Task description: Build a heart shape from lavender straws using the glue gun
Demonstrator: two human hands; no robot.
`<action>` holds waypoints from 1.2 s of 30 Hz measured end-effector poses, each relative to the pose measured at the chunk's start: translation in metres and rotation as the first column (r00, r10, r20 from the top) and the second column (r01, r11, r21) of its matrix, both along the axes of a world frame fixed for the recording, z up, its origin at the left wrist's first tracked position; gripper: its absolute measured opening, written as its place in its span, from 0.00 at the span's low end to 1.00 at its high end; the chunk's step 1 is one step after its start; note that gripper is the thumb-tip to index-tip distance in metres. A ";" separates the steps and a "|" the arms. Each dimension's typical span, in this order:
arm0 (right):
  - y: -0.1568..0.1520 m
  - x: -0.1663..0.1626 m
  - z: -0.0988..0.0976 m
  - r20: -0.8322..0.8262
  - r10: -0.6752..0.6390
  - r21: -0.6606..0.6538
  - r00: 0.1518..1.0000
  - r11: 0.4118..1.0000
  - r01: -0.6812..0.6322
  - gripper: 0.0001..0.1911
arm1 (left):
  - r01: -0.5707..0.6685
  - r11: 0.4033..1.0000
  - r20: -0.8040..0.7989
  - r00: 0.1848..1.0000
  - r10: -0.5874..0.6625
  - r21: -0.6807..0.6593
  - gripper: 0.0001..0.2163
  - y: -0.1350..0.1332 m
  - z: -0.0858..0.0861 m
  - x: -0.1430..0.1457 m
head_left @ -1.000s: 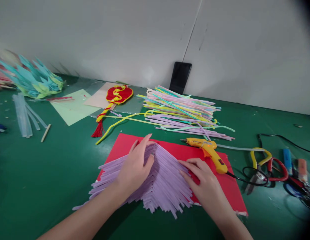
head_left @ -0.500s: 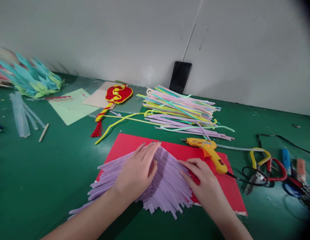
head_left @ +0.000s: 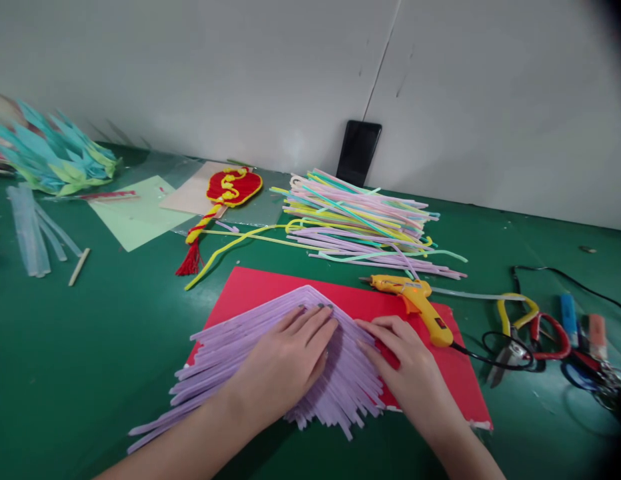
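Observation:
Purple pipe cleaners (head_left: 225, 340) lie side by side in a wide chevron, its peak pointing away from me. Under them is a red sheet (head_left: 465, 373). My left hand (head_left: 295, 353) rests flat and open on the middle of the chevron, fingertips just below the peak. At the chevron's right edge, my right hand (head_left: 400, 353) has its thumb and fingers bent onto the outer purple strands. A yellow hot glue gun (head_left: 415, 300) lies on the sheet just beyond my right hand, its nozzle to the left.
Behind the sheet lies a pile of coloured pipe cleaners (head_left: 360, 220), with a phone (head_left: 359, 153) leaning on the wall. A red-yellow tasselled ornament (head_left: 235, 188) and pale green paper (head_left: 135, 220) are at left. Pliers (head_left: 510, 353) and a black cord (head_left: 565, 273) lie at right.
My left hand has shifted slightly right and toward me, flattening onto the chevron and uncovering its peak. The right hand stays at the right edge.

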State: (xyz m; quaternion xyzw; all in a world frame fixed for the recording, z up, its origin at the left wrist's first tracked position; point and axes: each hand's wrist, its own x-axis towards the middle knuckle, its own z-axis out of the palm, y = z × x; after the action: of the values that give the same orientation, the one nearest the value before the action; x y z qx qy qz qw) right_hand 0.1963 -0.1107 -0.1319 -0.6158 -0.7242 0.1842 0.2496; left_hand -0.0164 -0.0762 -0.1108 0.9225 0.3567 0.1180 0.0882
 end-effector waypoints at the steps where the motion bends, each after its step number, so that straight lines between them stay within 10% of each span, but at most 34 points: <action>1: 0.000 0.000 0.001 -0.015 -0.006 -0.006 1.000 1.000 0.006 0.14 | -0.004 1.000 0.000 1.000 0.004 0.012 0.18 0.000 0.000 0.000; 11: 0.011 -0.010 0.021 0.032 0.058 0.068 0.998 0.996 -0.060 0.12 | -0.349 0.931 -0.058 0.933 0.356 0.111 0.22 -0.008 -0.009 0.001; 23: 0.109 -0.050 0.059 0.480 0.530 0.067 0.699 0.772 -0.632 0.11 | -0.350 0.934 -0.123 0.926 0.357 0.076 0.22 -0.009 -0.013 0.004; 36: 0.118 -0.053 0.054 0.480 0.602 -0.001 0.638 0.728 -0.686 0.08 | -0.357 0.932 -0.102 0.927 0.361 0.059 0.22 -0.009 -0.013 0.005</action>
State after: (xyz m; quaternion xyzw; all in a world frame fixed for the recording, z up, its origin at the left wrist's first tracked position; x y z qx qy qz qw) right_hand 0.1429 0.0074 -0.0776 -0.3154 -0.9466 0.0473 0.0482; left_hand -0.0116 -0.0851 -0.1236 0.8484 0.5214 0.0874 0.0271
